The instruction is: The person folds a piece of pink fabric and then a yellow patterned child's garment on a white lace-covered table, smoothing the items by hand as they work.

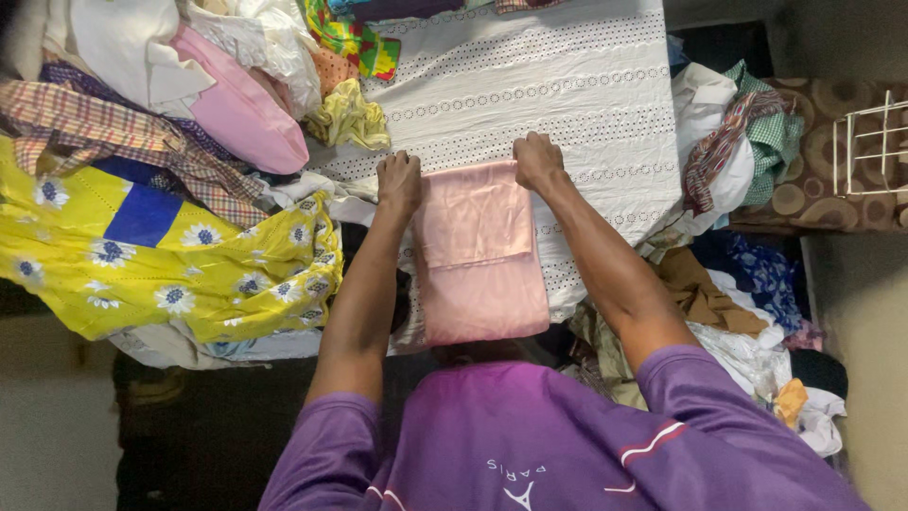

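A folded pink satin cloth [480,255] lies on a white eyelet-patterned sheet [558,85], its near end hanging toward my body. My left hand [399,182] grips the cloth's far left corner with fingers curled. At the far right corner, my right hand [537,161] is closed on the fabric edge. Both arms reach forward from purple sleeves, one on each side of the cloth.
A yellow cloth with blue-white flowers [161,255] and a heap of checked, pink and white clothes [189,85] fill the left. More crumpled clothes [738,151] pile up on the right, beside a brown patterned surface with a white wire rack [875,142].
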